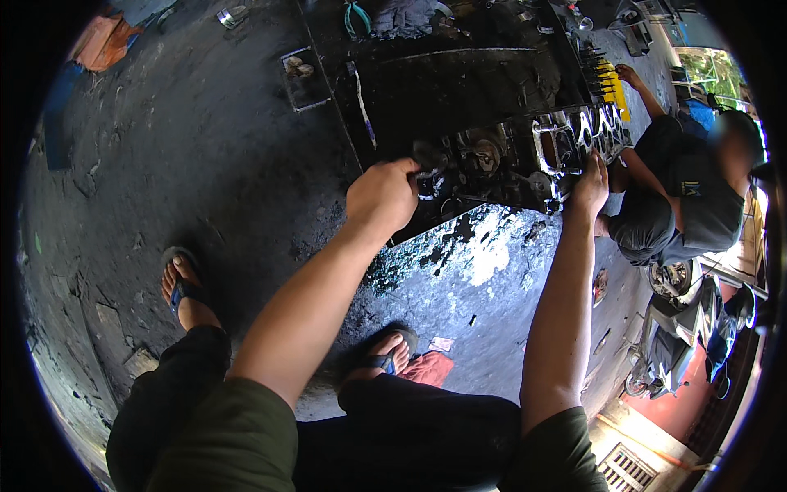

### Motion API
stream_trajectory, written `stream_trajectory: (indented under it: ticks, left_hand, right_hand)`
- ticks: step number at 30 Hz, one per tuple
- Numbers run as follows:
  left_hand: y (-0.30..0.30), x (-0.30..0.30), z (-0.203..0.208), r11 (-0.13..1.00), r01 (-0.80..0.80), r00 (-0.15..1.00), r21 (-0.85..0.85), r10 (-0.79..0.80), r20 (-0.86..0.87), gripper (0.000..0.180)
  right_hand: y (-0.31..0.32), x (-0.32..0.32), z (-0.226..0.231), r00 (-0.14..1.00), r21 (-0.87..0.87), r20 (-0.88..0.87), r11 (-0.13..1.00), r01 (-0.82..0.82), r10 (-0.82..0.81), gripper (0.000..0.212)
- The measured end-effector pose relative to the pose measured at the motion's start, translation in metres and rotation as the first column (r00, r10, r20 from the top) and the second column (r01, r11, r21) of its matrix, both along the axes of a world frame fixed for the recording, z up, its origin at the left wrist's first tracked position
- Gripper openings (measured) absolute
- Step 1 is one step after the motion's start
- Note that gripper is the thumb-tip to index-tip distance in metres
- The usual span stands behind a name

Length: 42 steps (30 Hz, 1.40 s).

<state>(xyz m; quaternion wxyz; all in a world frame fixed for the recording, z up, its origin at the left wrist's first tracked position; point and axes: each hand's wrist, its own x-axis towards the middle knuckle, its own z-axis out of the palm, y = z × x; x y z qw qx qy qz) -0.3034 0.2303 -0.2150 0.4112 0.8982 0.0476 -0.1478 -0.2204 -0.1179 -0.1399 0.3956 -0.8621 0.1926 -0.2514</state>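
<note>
My left hand [382, 195] sat mid-frame, fingers curled tight around a dark part at the near end of the greasy engine block [500, 160]. My right hand [592, 184] pressed flat on the block's right edge, fingers together. A crouching co-worker [684, 193] filled the right side.

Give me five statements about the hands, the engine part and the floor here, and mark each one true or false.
1. The left hand grips a part on the engine block. True.
2. The right hand hangs free in the air. False: it rests on the block.
3. The person wears boots. False: sandals.
4. A co-worker crouches at the block's far end. True.
5. Green-handled pliers lie beyond the block. True.
</note>
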Motion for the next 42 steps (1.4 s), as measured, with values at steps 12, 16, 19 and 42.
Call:
stream_trajectory:
  ticks: [12, 16, 19, 42]
  left_hand:
    - [-0.029, -0.018, 0.006, 0.497, -0.595, 0.795, -0.632, 0.25, -0.553, 0.028]
    - [-0.038, -0.015, 0.008, 0.591, -0.444, 0.896, -0.673, 0.292, -0.335, 0.035]
    - [-0.049, -0.026, 0.015, 0.9, -0.144, 0.989, -0.412, 0.146, -0.029, 0.046]
    - [-0.008, 0.023, 0.034, 0.762, -0.182, 0.969, -0.621, 0.03, -0.247, 0.041]
  right_hand:
    - [0.012, -0.001, 0.009, 0.999, 0.158, 0.04, 0.987, -0.033, 0.027, 0.037]
    - [0.005, -0.003, 0.008, 0.999, -0.096, -0.019, 0.995, -0.034, 0.032, 0.037]
    - [0.003, -0.003, 0.008, 0.999, -0.069, -0.014, 0.997, -0.034, 0.034, 0.037]
    - [0.001, -0.001, 0.005, 1.0, 0.059, -0.002, 0.998, 0.027, -0.027, 0.035]
